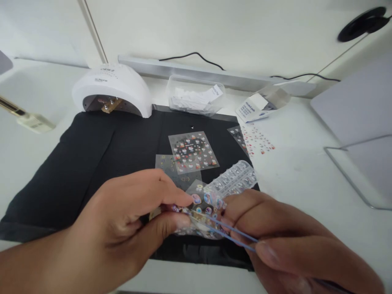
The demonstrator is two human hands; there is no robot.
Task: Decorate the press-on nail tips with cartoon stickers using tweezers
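Near the front of the black mat (134, 143), my left hand (131, 216) pinches the left side of a clear sticker sheet (202, 204) with colourful round and oval designs. The sheet is bent between my hands. My right hand (275, 228) is closed around blue tweezers (235, 237), whose tips point left at the sheet, close to my left thumb and forefinger. Some right fingers rest at the sheet's right edge. Whether the tips grip a sticker cannot be made out. Behind lie a cartoon-cat sticker sheet (196, 151) and a darker transparent sheet (163, 161).
A clear compartment box of gems (234, 177) lies behind my right hand. Along the back stand a white nail lamp (113, 87) with a small object inside, a plastic tub of white packets (196, 98) and an alcohol pads box (254, 108). A metal stand (346, 175) is at right.
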